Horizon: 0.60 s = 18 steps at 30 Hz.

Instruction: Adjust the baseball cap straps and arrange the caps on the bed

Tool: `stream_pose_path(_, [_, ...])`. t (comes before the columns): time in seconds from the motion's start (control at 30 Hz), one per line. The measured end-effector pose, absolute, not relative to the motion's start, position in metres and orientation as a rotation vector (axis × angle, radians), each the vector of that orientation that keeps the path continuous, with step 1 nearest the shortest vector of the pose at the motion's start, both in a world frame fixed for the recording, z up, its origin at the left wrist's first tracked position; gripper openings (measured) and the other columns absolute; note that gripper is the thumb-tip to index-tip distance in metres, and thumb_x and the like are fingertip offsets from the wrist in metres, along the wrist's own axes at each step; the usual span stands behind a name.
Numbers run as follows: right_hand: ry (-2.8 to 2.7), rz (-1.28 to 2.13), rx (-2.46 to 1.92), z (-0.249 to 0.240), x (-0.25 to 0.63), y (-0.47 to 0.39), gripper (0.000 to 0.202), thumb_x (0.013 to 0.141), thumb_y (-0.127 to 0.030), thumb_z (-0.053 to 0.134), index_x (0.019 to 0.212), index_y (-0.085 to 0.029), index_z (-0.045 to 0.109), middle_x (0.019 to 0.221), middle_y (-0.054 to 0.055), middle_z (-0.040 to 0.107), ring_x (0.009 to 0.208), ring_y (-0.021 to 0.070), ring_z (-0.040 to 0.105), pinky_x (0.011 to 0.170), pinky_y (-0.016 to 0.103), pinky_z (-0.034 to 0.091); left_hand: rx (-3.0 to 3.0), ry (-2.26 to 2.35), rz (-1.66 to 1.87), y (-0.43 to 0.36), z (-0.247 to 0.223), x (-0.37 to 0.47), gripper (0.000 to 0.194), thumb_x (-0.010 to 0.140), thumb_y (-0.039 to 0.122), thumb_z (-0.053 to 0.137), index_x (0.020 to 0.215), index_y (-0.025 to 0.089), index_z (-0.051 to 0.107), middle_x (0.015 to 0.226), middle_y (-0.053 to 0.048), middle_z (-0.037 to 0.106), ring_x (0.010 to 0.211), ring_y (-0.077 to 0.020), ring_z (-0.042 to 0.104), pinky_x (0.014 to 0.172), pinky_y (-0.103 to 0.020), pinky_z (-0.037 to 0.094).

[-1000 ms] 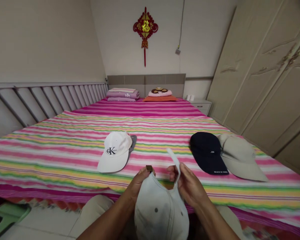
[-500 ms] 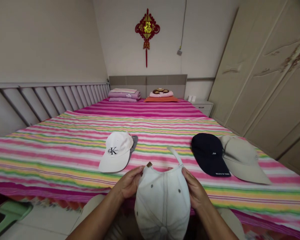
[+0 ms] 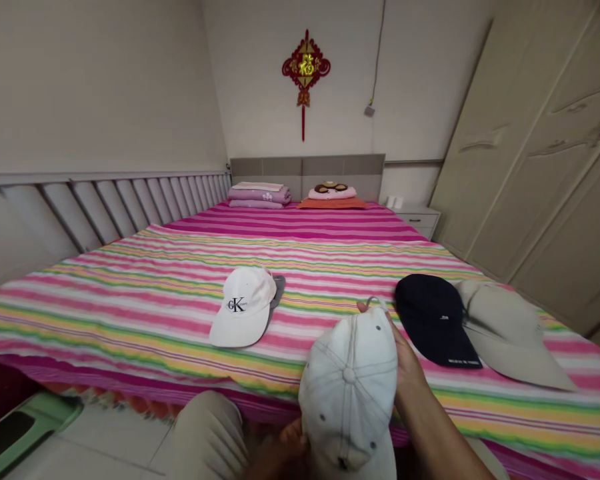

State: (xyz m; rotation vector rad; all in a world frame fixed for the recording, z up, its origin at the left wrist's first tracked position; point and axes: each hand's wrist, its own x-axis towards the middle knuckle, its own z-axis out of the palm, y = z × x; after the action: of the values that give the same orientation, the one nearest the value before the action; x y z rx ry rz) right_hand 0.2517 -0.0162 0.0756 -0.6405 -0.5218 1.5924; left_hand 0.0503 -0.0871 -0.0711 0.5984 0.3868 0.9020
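A pale, light-coloured baseball cap point(image 3: 347, 400) is held over the bed's near edge, crown up, its brim toward me. My right hand point(image 3: 405, 357) grips its right rear side by the back strap, with the fingers mostly hidden behind the cap. At the lower left edge, near the brim, my left hand point(image 3: 291, 441) is closed on the cap, in shadow and partly hidden. A white cap with black "CK" lettering point(image 3: 245, 308) lies to the left, with a grey brim point(image 3: 277, 297) showing behind it. On the right, a dark navy cap point(image 3: 433, 317) overlaps a beige cap point(image 3: 510, 333).
A striped bedspread point(image 3: 180, 293) covers the bed. Folded purple bedding point(image 3: 260, 195) and a pink folded piece point(image 3: 331, 192) sit by the headboard point(image 3: 343, 172). A rail point(image 3: 150, 203) runs along the left, a wardrobe point(image 3: 525, 140) stands right, and a green stool point(image 3: 40, 423) is lower left.
The pale cap has turned so its strap end points up and away and its brim shows below. My left hand has moved from the strap opening down to the brim side.
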Motion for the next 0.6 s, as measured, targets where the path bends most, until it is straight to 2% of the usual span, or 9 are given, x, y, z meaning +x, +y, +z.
stream_pose_path(0.07, [-0.474,1.501,-0.665,0.070,0.255,-0.011,0.034,0.068,-0.039,0.062,0.097,-0.023,0.061,0.079,0.001,0.069,0.079,0.0212,0.063,0.072,0.034,0.049,0.506,0.470,1.048,-0.076,-0.056,0.047,0.018,0.070,0.029,0.061,0.085,0.020,0.064,0.086,-0.005,0.066,0.082,-0.0188,0.061,0.074,-0.030,0.045])
stream_pose_path(0.17, [-0.396,1.421,-0.740,0.058,0.262,-0.009,0.024,0.067,-0.032,0.065,0.090,-0.024,0.061,0.079,-0.001,0.069,0.079,0.0173,0.063,0.070,0.028,0.050,0.450,0.604,1.229,-0.035,-0.012,0.024,0.012,0.065,0.017,0.067,0.075,0.016,0.062,0.073,-0.002,0.067,0.068,-0.0129,0.062,0.068,-0.022,0.047])
stream_pose_path(0.23, [-0.361,1.457,-0.796,0.048,0.268,-0.011,0.019,0.068,-0.031,0.066,0.084,-0.023,0.060,0.083,0.001,0.068,0.080,0.0168,0.063,0.067,0.027,0.051,0.446,0.645,1.344,0.001,0.026,0.001,0.007,0.065,0.011,0.065,0.071,0.013,0.061,0.066,-0.002,0.066,0.060,-0.0117,0.061,0.065,-0.021,0.049])
stream_pose_path(0.33, [-0.325,1.538,-0.826,0.032,0.271,-0.021,0.020,0.068,-0.030,0.066,0.085,-0.021,0.059,0.092,0.005,0.067,0.087,0.0188,0.062,0.069,0.029,0.051,0.425,0.639,1.559,0.052,0.083,-0.032,0.014,0.076,0.006,0.049,0.079,0.011,0.062,0.065,-0.004,0.067,0.057,-0.0113,0.061,0.066,-0.022,0.050])
stream_pose_path(0.4, [-0.299,1.587,-0.819,0.023,0.272,-0.028,0.021,0.068,-0.030,0.066,0.086,-0.020,0.060,0.094,0.007,0.067,0.088,0.0192,0.062,0.069,0.028,0.051,0.405,0.612,1.655,0.079,0.111,-0.050,0.021,0.081,0.009,0.042,0.089,0.012,0.061,0.065,-0.003,0.068,0.060,-0.0121,0.062,0.068,-0.023,0.050])
stream_pose_path(0.5, [-0.242,1.634,-0.816,0.009,0.272,-0.036,0.016,0.070,-0.028,0.064,0.084,-0.019,0.061,0.090,0.007,0.069,0.084,0.0176,0.063,0.066,0.026,0.051,0.346,0.735,1.677,0.102,0.124,-0.071,0.025,0.081,0.010,0.042,0.100,0.011,0.059,0.063,-0.002,0.067,0.059,-0.0124,0.062,0.069,-0.025,0.051])
stream_pose_path(0.6, [-0.205,1.657,-0.845,-0.003,0.276,-0.041,0.012,0.072,-0.026,0.062,0.082,-0.018,0.062,0.087,0.006,0.070,0.076,0.0152,0.065,0.061,0.024,0.051,0.289,0.870,1.624,0.105,0.103,-0.087,0.028,0.080,0.004,0.040,0.104,0.006,0.055,0.053,-0.003,0.064,0.046,-0.0129,0.059,0.062,-0.027,0.052])
